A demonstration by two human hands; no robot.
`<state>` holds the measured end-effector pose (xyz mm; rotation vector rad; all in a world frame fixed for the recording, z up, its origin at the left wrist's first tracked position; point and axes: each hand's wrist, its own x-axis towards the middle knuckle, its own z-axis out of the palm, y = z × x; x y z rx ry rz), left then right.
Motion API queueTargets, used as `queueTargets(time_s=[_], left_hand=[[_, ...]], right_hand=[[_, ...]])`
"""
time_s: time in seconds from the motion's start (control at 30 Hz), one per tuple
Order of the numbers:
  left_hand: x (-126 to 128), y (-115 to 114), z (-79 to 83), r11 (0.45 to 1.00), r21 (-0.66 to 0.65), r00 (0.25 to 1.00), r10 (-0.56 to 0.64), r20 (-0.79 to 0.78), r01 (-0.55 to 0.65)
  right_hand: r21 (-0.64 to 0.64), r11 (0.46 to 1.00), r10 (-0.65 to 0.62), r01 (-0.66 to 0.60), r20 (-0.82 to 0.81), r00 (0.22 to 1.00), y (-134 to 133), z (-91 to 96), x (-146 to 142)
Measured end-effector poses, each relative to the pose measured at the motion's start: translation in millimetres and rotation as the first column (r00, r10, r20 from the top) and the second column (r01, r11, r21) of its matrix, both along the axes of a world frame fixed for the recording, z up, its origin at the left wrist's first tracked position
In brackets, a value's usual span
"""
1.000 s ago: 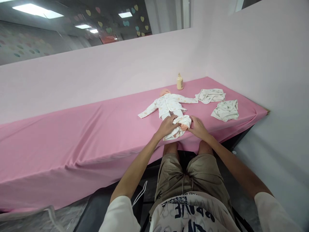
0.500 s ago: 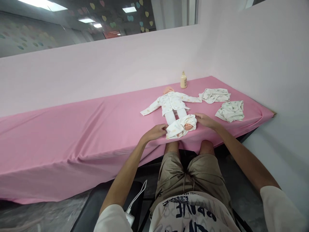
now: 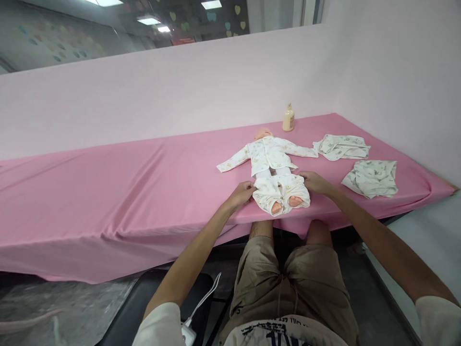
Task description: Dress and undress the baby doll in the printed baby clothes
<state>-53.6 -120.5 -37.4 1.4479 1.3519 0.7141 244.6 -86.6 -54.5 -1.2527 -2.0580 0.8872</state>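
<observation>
A baby doll [image 3: 264, 133] lies on its back on the pink-covered table, its feet toward me. It wears a white patterned jacket [image 3: 267, 154] with the sleeves spread out. White patterned baby trousers [image 3: 269, 188] are bunched round its lower legs, and both bare feet show at the leg openings. My left hand [image 3: 242, 194] pinches the left edge of the trousers. On the opposite side, my right hand [image 3: 314, 183] grips their right edge, with its fingertips partly hidden by the cloth.
A cream pump bottle [image 3: 288, 119] stands behind the doll near the wall. Two folded patterned cloths, a far one [image 3: 344, 147] and a near one [image 3: 370, 179], lie to the right. The pink tablecloth [image 3: 90, 192] hangs over the front edge. A white cable [image 3: 205, 300] is by my left side.
Both hands have drawn the trousers up over the feet onto the lower legs. Both feet now poke out, where one showed plainly before. The view has shifted slightly.
</observation>
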Motion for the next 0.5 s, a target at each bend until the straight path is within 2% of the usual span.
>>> queueTargets(time_s=[0.07, 0.17, 0.23, 0.3, 0.37, 0.5], left_hand=[[1, 8, -1.2, 0.99, -0.142, 0.998, 0.029, 0.047, -0.022], [-2, 19, -0.3, 0.969, -0.24, 0.978, -0.003, 0.209, 0.055], [-7, 24, -0.6, 0.962, -0.249, 0.945, -0.029, 0.325, 0.115], [-11, 27, -1.1, 0.959, -0.243, 0.919, -0.037, 0.394, 0.143], [-15, 27, 0.0, 0.957, -0.24, 0.918, -0.061, 0.391, 0.165], [-22, 21, 9.3, 0.926, -0.233, 0.94, -0.24, 0.244, 0.297]], right_hand=[[-0.002, 1.0, -0.012, 0.012, 0.023, 1.0, 4, -0.8, -4], [-0.099, 0.995, 0.022, -0.021, 0.008, 1.0, 7, 1.0, -4], [-0.221, 0.974, 0.03, -0.055, -0.112, 0.993, 8, 2.8, -1], [-0.325, 0.943, -0.021, -0.068, -0.264, 0.964, 10, 4.4, 4], [-0.387, 0.917, -0.053, -0.092, -0.348, 0.936, 12, 7.0, 6], [-0.419, 0.883, 0.074, -0.213, -0.323, 0.944, 16, 17.6, 4]])
